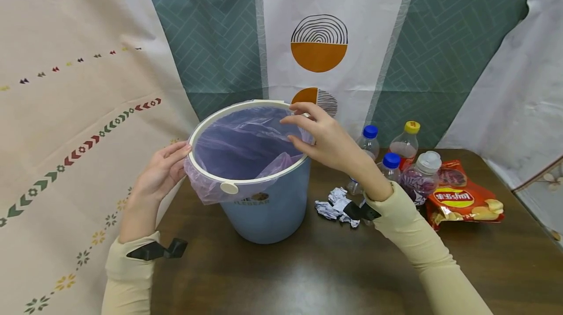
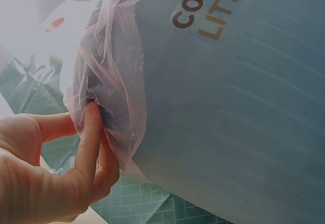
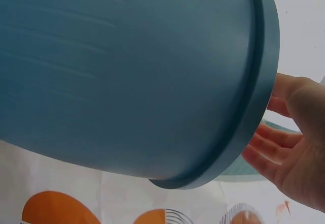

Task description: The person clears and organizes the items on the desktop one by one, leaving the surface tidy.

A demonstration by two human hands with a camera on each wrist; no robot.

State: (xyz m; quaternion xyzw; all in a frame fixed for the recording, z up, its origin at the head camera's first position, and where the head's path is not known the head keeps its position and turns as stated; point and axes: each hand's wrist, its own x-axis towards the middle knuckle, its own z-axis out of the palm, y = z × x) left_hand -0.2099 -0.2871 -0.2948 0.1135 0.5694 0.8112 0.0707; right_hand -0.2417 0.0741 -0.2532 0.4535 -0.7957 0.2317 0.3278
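Observation:
A blue trash bin (image 1: 268, 217) with an off-white rim (image 1: 220, 112) stands on the table, lined with a thin purple trash bag (image 1: 246, 132). On the left and front, the bag's edge (image 2: 114, 82) hangs over the rim; on the right wrist view's side, the bin's wall (image 3: 152, 82) is bare. My left hand (image 1: 160, 171) pinches the bag at the left rim, thumb on top and fingers below. At the right rim, my right hand (image 1: 327, 136) reaches over the opening with its fingers spread and loosely bent, nothing gripped between them.
Crumpled paper (image 1: 338, 205) lies right of the bin. Behind my right forearm stand several plastic bottles, among them one with a yellow cap (image 1: 412, 127) and one with a white cap (image 1: 428, 161). A red chip bag (image 1: 464, 198) lies at the table's right. Patterned cloth (image 1: 211, 27) hangs behind.

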